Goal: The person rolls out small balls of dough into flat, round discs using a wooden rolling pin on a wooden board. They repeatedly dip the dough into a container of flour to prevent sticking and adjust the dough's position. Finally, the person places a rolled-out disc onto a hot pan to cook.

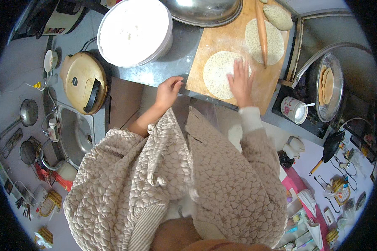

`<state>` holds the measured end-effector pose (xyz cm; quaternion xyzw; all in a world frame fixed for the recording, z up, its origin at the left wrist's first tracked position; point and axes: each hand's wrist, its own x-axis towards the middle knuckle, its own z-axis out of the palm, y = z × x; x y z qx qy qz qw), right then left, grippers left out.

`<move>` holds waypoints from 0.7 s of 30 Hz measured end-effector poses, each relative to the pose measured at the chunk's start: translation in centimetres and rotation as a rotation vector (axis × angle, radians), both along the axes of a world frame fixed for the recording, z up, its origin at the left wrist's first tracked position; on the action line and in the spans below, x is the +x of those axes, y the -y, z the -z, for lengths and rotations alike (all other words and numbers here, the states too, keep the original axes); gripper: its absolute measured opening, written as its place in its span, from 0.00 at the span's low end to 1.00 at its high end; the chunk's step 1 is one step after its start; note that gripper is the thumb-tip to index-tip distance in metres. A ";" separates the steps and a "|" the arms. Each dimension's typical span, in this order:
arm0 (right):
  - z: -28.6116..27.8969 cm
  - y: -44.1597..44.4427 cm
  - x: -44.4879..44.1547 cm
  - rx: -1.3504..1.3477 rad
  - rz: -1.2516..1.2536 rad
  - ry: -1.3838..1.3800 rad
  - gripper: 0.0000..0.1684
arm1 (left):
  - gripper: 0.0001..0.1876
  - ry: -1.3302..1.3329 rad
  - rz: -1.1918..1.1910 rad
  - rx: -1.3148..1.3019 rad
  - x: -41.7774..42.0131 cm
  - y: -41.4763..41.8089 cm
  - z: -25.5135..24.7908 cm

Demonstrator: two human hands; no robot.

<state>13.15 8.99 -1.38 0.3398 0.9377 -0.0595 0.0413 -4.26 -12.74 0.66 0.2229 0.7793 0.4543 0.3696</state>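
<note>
My right hand (240, 82) lies palm down, fingers spread, over the right part of a round of rolled dough (219, 74). This speckled round rests on a wooden board (197, 62) dusted with flour. Beyond it, a wooden rolling pin (262, 37) lies across a second dough round (275, 44). A thick lump of dough (278, 17) sits at the board's far right corner. My left hand (169, 91) hovers near the counter's front edge, left of the board, fingers curled loosely; nothing shows in it.
A white tub of flour (135, 33) and a large metal lid or bowl (207, 11) stand behind. On the left are a round electric griddle (81, 83) and a steel sink (75, 131). To the right, a metal pan (337, 103) holds browned flatbreads (326, 84) beside a flowered cup (293, 109).
</note>
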 end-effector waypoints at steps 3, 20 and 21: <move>-0.6 4.4 0.5 -0.084 -0.134 0.124 0.38 | 0.10 0.009 -0.047 -0.003 0.0 0.5 1.3; 0.7 -6.2 2.3 -0.303 0.277 -0.418 0.27 | 0.15 -0.095 -0.083 -0.087 3.6 -8.1 -0.2; 0.8 -7.4 1.7 -0.363 0.365 -0.431 0.26 | 0.15 -0.107 -0.053 -0.141 3.1 -9.0 0.2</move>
